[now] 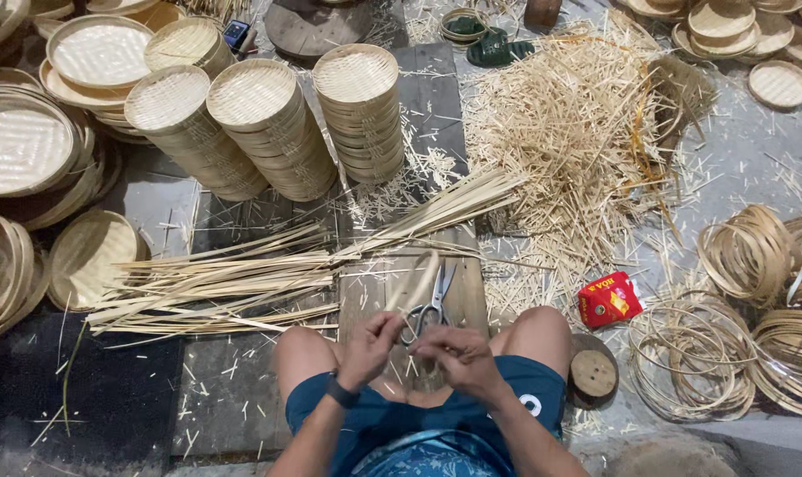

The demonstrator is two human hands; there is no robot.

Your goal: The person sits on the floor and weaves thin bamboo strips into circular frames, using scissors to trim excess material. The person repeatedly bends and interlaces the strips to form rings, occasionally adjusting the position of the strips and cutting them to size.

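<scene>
Both hands, left hand (372, 347) and right hand (460, 356), are pinching what seems a thin bamboo strip; scissors (429, 305) lying at twelve o'clock, finished trays (264, 124) stacked beyond, strips (242, 278) remaining.

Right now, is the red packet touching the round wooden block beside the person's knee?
Apart. The head view shows bare floor between the red packet and the round wooden block.

A basket-weaving workshop on the floor: stacks of round woven trays (268, 124) lean in rows, long bamboo strips (242, 278) lie bundled, offcut slivers (577, 132) pile high, coiled bamboo rims (745, 252) wait, scissors (429, 305) rest on a plank.
</scene>
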